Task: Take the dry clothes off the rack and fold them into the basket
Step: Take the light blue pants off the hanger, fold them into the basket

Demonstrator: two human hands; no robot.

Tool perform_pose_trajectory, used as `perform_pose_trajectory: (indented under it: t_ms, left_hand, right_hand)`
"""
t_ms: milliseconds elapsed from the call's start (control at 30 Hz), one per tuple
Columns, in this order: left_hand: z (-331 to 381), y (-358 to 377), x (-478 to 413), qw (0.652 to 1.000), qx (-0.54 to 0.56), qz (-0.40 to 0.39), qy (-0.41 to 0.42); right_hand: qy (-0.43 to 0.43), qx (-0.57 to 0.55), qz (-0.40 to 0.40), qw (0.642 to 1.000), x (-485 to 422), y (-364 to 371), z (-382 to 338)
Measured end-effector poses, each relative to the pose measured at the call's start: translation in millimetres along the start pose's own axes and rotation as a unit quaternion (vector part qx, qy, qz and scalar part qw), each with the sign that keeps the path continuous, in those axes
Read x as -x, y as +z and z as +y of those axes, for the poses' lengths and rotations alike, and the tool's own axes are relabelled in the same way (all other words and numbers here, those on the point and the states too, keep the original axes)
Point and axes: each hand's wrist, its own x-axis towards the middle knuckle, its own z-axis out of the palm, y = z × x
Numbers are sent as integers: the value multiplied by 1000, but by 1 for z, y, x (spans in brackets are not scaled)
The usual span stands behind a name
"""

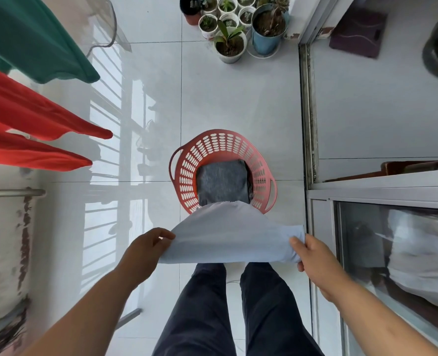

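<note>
Head view: both hands pinch a pale blue garment [228, 232] just above the basket [187, 176].

Fingers [161, 233] of the left hand [146, 249] curl round one corner, while the right hand [315, 260] pinches the bunched opposite end. The cloth sags smoothly between them, and its far edge overlaps the basket's near rim. It looks thin, soft and light, likely limp, so corners and edges seem the best holds. The round, perforated coral plastic basket on glossy floor tiles holds a squarely folded grey piece [221, 181]. Red clothes [32, 114] and a green one [32, 42] hang at left.
</note>
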Motion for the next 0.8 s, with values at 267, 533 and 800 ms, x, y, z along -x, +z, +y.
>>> perform_pose_trajectory:
  t_ms: [267, 533, 800]
  left_hand:
    - [7, 1, -4, 997, -22, -66, -39]
    - [4, 11, -8, 966, -204, -158, 8]
    - [24, 36, -26, 926, -350, 72, 125]
  right_hand:
    - [7, 33, -20, 999, -3, 4, 4]
    - [-38, 313, -132, 940, 6, 18, -7]
    - [-160, 549, 14, 820, -18, 38, -29]
